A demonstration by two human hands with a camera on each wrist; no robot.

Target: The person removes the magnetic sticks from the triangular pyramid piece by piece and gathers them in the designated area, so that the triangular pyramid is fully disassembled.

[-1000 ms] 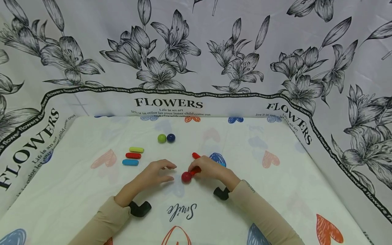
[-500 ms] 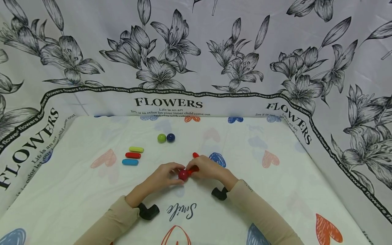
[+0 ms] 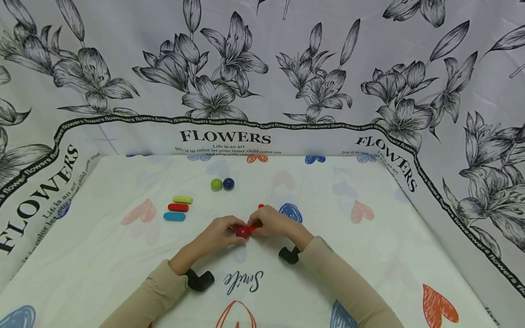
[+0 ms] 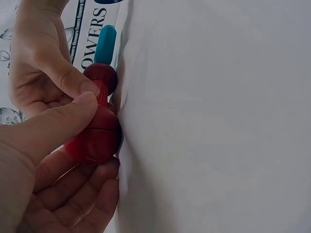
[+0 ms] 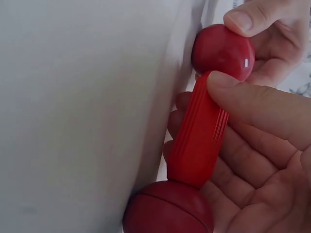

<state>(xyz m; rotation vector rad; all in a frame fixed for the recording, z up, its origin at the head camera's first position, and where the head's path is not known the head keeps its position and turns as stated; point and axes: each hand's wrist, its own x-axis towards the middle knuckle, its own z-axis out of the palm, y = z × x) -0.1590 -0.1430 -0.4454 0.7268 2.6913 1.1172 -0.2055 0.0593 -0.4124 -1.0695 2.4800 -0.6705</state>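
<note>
My left hand (image 3: 217, 237) pinches a red ball (image 3: 242, 232) near the middle of the cloth. Against this ball is the end of a ridged red rod (image 5: 197, 133), held between thumb and fingers of my right hand (image 3: 274, 223). A darker red ball (image 5: 167, 208) sits at the rod's other end; the right hand hides it in the head view. Beyond that ball, in the left wrist view, a teal stick (image 4: 105, 44) shows. A small red tip (image 3: 261, 206) peeks out above the right hand.
Yellow-green (image 3: 182, 199), red (image 3: 178, 207) and blue (image 3: 174, 217) sticks lie side by side at left. Behind them, a green ball (image 3: 216, 184) stands beside a dark blue ball (image 3: 228, 183). Black devices (image 3: 199, 280) are at both wrists. A flowered cloth rises behind.
My left hand has moved right and taken hold of the red ball. The ball and my right hand with the rod have shifted slightly left; the sticks and other balls have not moved.
</note>
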